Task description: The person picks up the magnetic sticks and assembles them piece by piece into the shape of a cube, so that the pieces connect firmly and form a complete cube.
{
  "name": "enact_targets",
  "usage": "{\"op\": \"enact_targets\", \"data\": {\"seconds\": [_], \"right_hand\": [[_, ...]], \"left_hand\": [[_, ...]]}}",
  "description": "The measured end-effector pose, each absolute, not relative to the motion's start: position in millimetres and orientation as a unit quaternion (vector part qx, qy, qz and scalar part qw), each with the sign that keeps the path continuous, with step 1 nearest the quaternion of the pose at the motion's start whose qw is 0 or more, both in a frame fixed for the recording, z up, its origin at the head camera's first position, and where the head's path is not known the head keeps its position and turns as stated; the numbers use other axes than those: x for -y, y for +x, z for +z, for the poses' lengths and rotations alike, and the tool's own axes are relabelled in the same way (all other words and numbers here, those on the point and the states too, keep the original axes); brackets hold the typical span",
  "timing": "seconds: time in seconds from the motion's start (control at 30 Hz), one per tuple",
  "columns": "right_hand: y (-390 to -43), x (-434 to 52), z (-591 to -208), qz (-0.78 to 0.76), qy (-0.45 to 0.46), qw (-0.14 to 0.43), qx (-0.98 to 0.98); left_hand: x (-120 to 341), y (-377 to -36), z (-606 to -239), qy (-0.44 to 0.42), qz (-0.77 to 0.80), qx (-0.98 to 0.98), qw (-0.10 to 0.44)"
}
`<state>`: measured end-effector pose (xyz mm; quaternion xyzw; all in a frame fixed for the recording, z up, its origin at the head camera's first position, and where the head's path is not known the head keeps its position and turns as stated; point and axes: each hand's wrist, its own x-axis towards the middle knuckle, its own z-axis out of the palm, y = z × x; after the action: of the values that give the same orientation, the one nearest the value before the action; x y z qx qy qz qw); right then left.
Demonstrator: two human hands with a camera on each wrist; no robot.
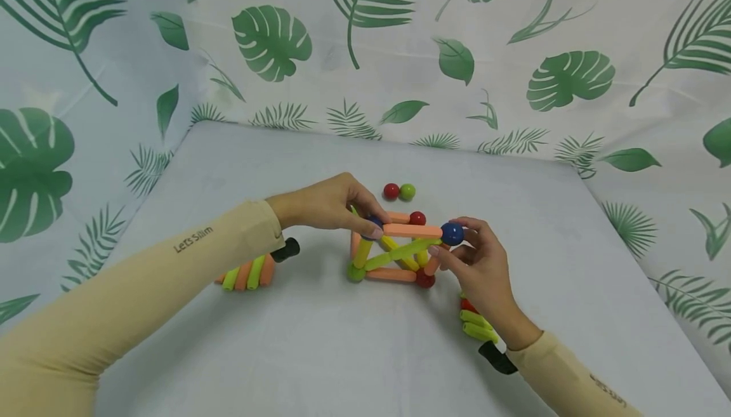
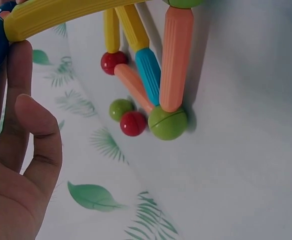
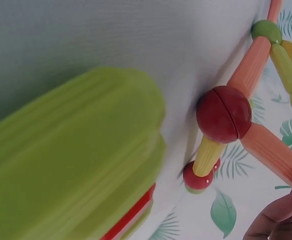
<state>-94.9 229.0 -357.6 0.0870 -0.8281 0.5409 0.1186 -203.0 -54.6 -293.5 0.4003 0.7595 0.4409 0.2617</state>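
Both hands on the rod-and-ball frame (image 1: 394, 252), mid-bench (image 1: 320, 353).
Left hand (image 1: 325, 204) pinches the dark blue ball (image 1: 374, 221) at frame's 10 o'clock; right hand (image 1: 485, 271) grips the blue ball (image 1: 452, 233) at 2 o'clock.

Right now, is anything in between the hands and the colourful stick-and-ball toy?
No. The left hand pinches the dark blue ball at one top corner, and the right hand holds the blue ball at the other.

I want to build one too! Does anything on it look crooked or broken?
Nothing looks broken. One green stick slants across the frame's front instead of lying along an edge. Two balls sit loose behind it, touching each other.
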Motion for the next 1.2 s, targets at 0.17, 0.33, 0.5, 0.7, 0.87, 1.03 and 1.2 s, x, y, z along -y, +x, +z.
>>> {"op": "enact_targets", "data": {"seconds": [0.17, 0.33, 0.5, 0.7, 0.87, 1.03, 1.2], "right_hand": [[-97.1, -228.2, -357.9, 0.527, 0.089, 0.122, 0.837], [-95.7, -231.0, -356.8, 0.506, 0.091, 0.122, 0.849], [-94.0, -232.4, -354.9, 0.483, 0.106, 0.131, 0.859], [-91.9, -232.7, -350.6, 0.458, 0.126, 0.137, 0.869], [-93.3, -230.1, -348.0, 0.465, 0.153, 0.126, 0.863], [-88.4, -224.3, -350.1, 0.475, 0.164, 0.115, 0.857], [-75.9, -212.2, -347.1, 0.456, 0.198, 0.122, 0.859]], "left_hand": [[57.0, -203.5, -294.1, 0.402, 0.447, -0.756, 0.259], [57.7, -202.5, -292.5, 0.399, 0.441, -0.764, 0.25], [59.3, -201.3, -288.6, 0.395, 0.405, -0.793, 0.227], [63.0, -197.7, -283.4, 0.398, 0.373, -0.809, 0.219], [70.0, -195.1, -280.4, 0.39, 0.372, -0.814, 0.215], [74.5, -195.6, -278.7, 0.4, 0.36, -0.817, 0.209], [78.0, -197.9, -278.1, 0.416, 0.357, -0.811, 0.206]]}}
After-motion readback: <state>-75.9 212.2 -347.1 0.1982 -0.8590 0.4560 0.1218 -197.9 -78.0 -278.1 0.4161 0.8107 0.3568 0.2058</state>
